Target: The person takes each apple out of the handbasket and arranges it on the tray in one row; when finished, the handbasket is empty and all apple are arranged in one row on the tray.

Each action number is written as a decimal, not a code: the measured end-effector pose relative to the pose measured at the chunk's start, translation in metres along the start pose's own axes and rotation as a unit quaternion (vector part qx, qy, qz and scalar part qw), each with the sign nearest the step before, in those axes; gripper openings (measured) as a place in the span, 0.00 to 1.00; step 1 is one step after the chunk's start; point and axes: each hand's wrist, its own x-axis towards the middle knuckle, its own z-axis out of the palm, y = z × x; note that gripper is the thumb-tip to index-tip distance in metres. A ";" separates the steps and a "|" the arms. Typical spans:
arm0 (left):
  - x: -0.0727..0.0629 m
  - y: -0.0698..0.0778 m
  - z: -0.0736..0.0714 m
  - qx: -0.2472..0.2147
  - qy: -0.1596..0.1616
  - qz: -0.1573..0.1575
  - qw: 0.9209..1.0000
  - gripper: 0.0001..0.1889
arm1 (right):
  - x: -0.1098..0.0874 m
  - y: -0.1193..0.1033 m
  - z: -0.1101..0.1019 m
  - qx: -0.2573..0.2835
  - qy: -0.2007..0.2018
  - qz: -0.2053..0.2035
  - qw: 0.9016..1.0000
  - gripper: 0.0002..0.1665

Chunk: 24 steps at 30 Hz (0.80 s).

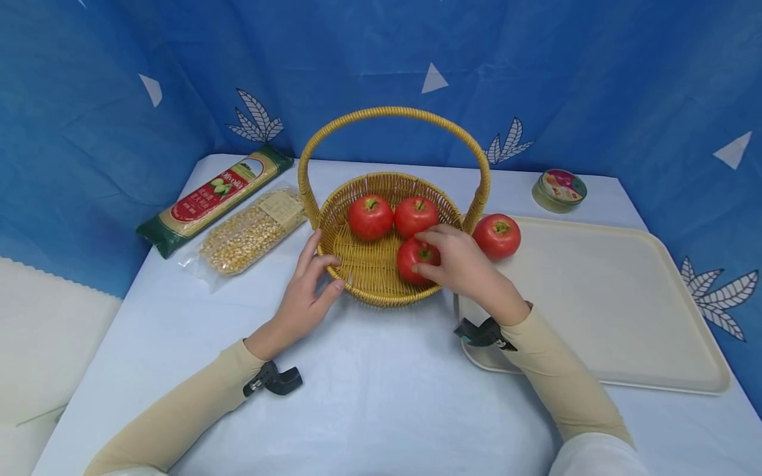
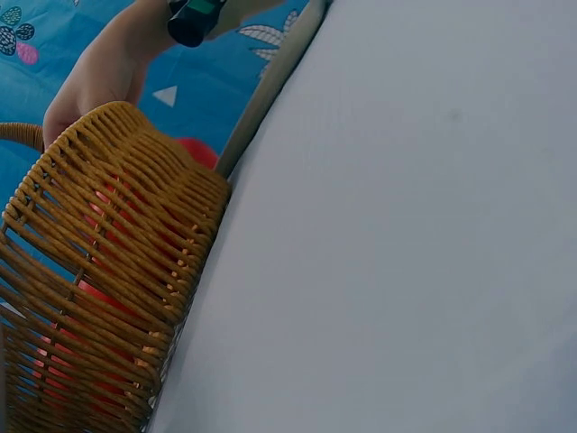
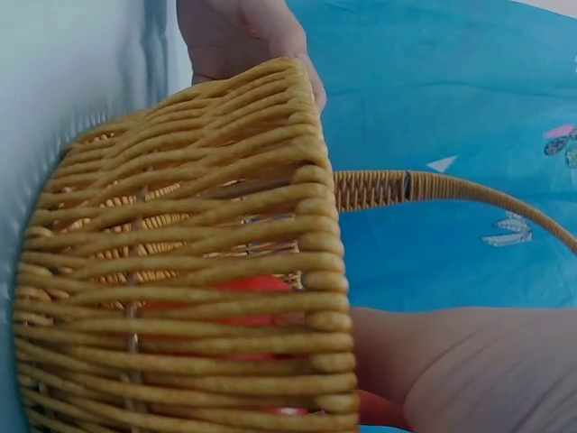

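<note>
A yellow wicker basket (image 1: 363, 277) with a tall arched handle stands mid-table in the head view. Inside, two red apples (image 1: 370, 217) sit side by side at the back, and a third apple (image 1: 411, 261) lies at the front right. My right hand (image 1: 461, 264) reaches over the rim and grips that third apple between thumb and fingers. At the basket's left side my left hand (image 1: 306, 291) rests its fingers on the rim. In the right wrist view, the basket wall (image 3: 207, 298) hides most of the held apple.
Another apple (image 1: 497, 236) sits right of the basket at the corner of a beige tray (image 1: 595, 304). A round tin (image 1: 559, 190) stands behind the tray. Left of the basket lie a bag of corn kernels (image 1: 253, 231) and a pasta packet (image 1: 214, 198). Blue cloth hangs behind.
</note>
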 end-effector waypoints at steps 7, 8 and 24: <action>0.000 0.001 0.000 0.002 -0.001 -0.002 1.000 0.15 | 0.004 -0.004 0.011 0.016 0.017 -0.002 1.000 0.36; 0.000 0.001 0.000 0.002 -0.002 -0.002 1.000 0.15 | 0.004 -0.005 0.013 0.022 0.022 -0.006 0.999 0.35; 0.000 0.000 -0.001 0.004 -0.005 -0.005 1.000 0.15 | 0.008 -0.005 0.022 0.057 0.008 -0.046 0.997 0.35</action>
